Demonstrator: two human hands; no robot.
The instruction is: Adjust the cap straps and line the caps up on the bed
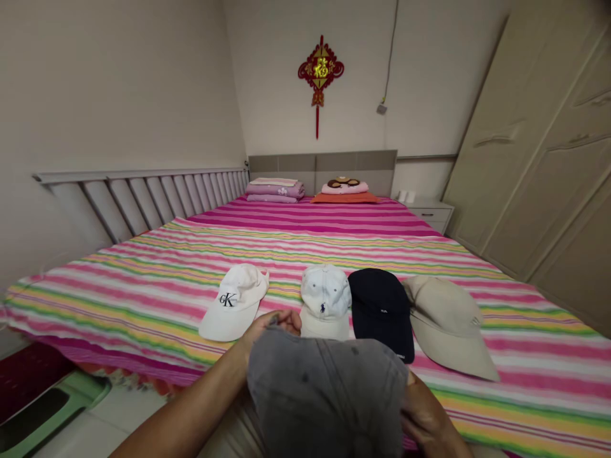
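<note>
A dark grey cap (329, 388) is held up close to me at the bottom centre, between both hands. My left hand (270, 324) closes on its upper left edge, fingers curled behind the fabric. At the cap's right side, my right hand (422, 413) grips the edge, its fingertips partly hidden. Beyond it, in a row on the bed, lie a white cap with black CK letters (238, 299), a pale cap with a small dark logo (326, 299), a black cap (380, 305) and a beige cap (449, 318). The grey cap overlaps the view of the pale cap's brim.
A striped sheet covers the bed (143, 280). Folded purple bedding (274, 189) and a pink-and-orange pile (344, 189) lie by the headboard (353, 165). A white radiator (143, 197) runs along the left, a green stool (62, 407) stands lower left, and a wardrobe (525, 146) stands right.
</note>
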